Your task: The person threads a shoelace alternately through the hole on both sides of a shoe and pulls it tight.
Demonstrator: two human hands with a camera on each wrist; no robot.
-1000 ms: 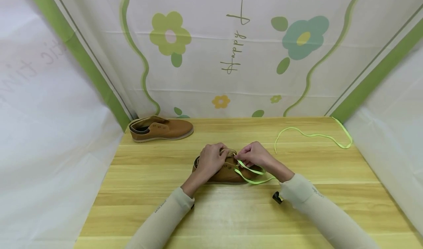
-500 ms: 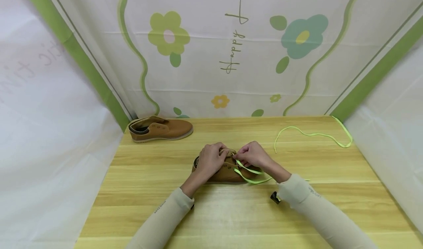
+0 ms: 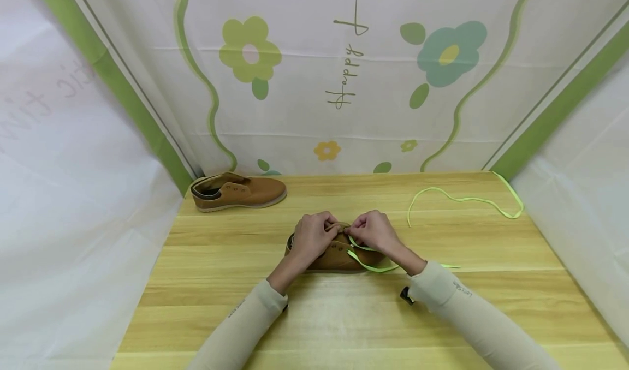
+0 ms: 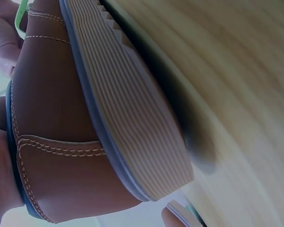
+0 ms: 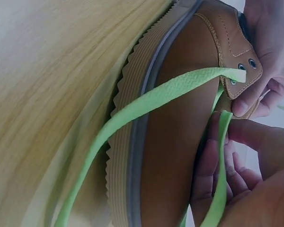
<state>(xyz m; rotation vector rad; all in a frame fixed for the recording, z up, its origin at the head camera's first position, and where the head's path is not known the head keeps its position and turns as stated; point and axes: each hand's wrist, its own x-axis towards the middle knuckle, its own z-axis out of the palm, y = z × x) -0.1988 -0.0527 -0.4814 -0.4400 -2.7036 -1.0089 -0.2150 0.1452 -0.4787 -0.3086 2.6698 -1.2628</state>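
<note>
A brown shoe (image 3: 334, 262) lies sole down on the table, its toe to the right. From above, my left hand (image 3: 314, 234) grips it at the opening, thumb and fingers pinching the tongue, as the right wrist view shows. Close beside those fingertips, my right hand (image 3: 375, 232) pinches a neon green shoelace (image 5: 222, 156) at the throat. Another stretch of this lace (image 5: 151, 101) comes out of an eyelet in the near flap (image 5: 253, 78) and trails over the side. In the left wrist view the heel (image 4: 71, 179) and ribbed sole fill much of the frame.
A second brown shoe (image 3: 262, 191), without a lace, stands at the back left. A loose green lace (image 3: 462, 200) curves across the back right. The wooden table (image 3: 324, 321) is enclosed by white printed cloth (image 3: 295, 113) behind and at the sides.
My right hand has shifted slightly left, bringing its fingertips nearer my left hand at the shoe's throat. The lace loop beside it has drawn in; my left hand has kept its place.
</note>
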